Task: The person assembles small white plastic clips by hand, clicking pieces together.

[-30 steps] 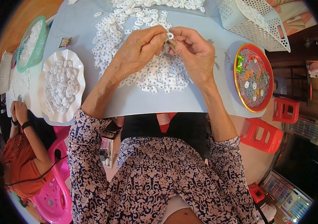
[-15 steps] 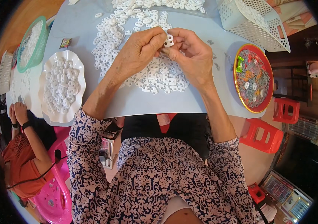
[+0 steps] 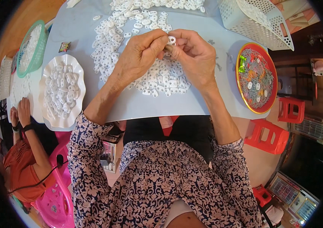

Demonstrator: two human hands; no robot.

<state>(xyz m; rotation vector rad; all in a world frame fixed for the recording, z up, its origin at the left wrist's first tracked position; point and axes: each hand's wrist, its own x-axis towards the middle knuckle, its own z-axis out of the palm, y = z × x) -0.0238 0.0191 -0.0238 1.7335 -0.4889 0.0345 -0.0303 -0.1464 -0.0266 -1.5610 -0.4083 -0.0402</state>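
Above the table, my left hand and my right hand meet at the fingertips. Between them is a small white two-holed plastic piece. Both hands are closed, fingers and thumbs pinched on it; my left fingers cover part of the piece. Below and around the hands lies a pile of similar white plastic pieces. At the left stands a white wavy-rimmed dish filled with finished-looking white oval pieces. At the right, a red round tray holds many thin grey pieces and several white ones.
A clear tray of white pieces stands at the far edge, beside a white perforated basket. A small wrapped packet lies near the dish. At left, a co-worker's hands rest by a green basket. Red stools stand at right.
The white piece has turned and sits partly deeper between my fingertips. My hands stay almost in place. The co-worker's hands at left have shifted slightly.
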